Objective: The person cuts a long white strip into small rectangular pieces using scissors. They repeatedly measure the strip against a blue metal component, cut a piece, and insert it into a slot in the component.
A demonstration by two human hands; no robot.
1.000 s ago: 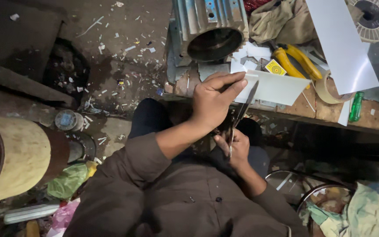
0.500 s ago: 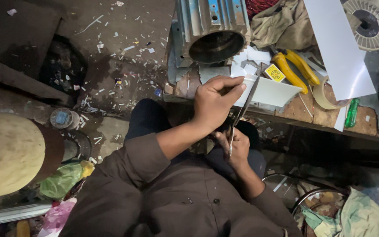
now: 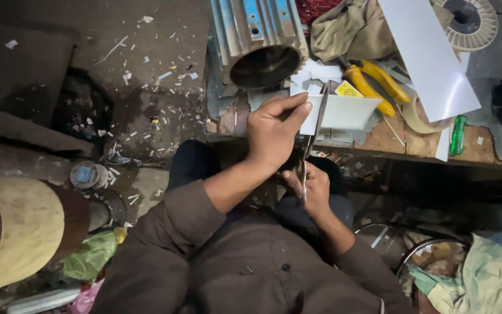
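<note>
A white sheet (image 3: 344,111) is pinched at its near edge between the thumb and forefinger of the left hand (image 3: 271,135), just above the middle of the view. Scissors (image 3: 311,142) are gripped at the handles by the closed fingers of the right hand (image 3: 311,189), at six o'clock from the sheet, and their blades are laid across the sheet's left end. At eleven o'clock from the sheet a ribbed metal housing (image 3: 257,38) is seen on the bench (image 3: 408,145); yellow pliers (image 3: 373,87) and a tape roll (image 3: 416,116) lie at two and three o'clock.
</note>
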